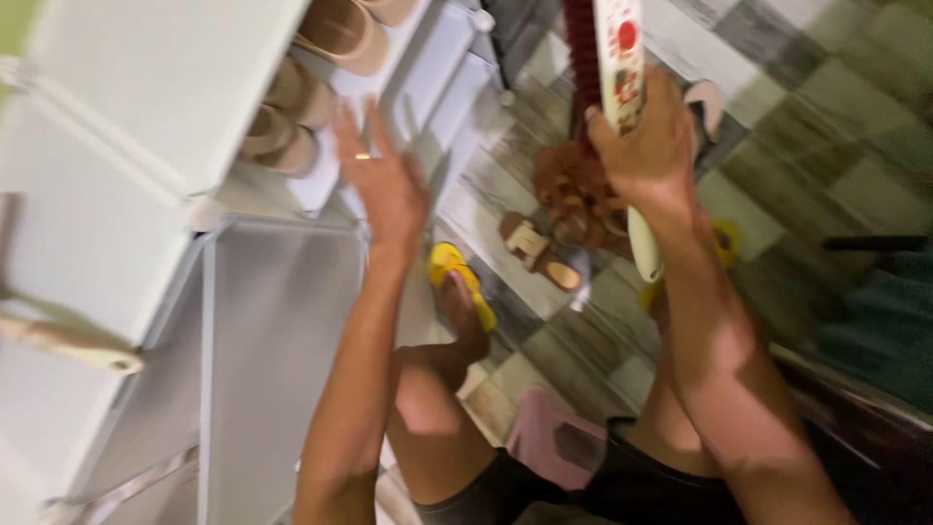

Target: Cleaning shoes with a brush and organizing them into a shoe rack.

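On the tiled floor (816, 107) a brown ruffled sandal (575, 190) lies just under the raised brush, with a tan sandal (540, 253) beside it toward the rack. A yellow slipper (465, 280) sits under the person's foot near the rack's lower edge, and a second bit of yellow (724, 243) shows behind the right forearm. A pink stool (549, 442) stands between the person's legs, and a dark green cloth (880, 321) lies at the right edge of the view.

The white shoe rack (126, 107) fills the left side. Its upper shelf holds beige shoes (292, 117); four can be counted, though blur makes the exact number hard to tell. The lower compartment facing the person shows only its grey wall.

The left hand (384, 180) is raised before the front edge of the upper shelf, fingers spread and released, holding nothing, a ring on one finger. The right hand (646, 136) is clenched around the white handle of a brush (612, 68), held upright over the floor with dark red bristles on its left side and the handle's end poking out below the wrist.
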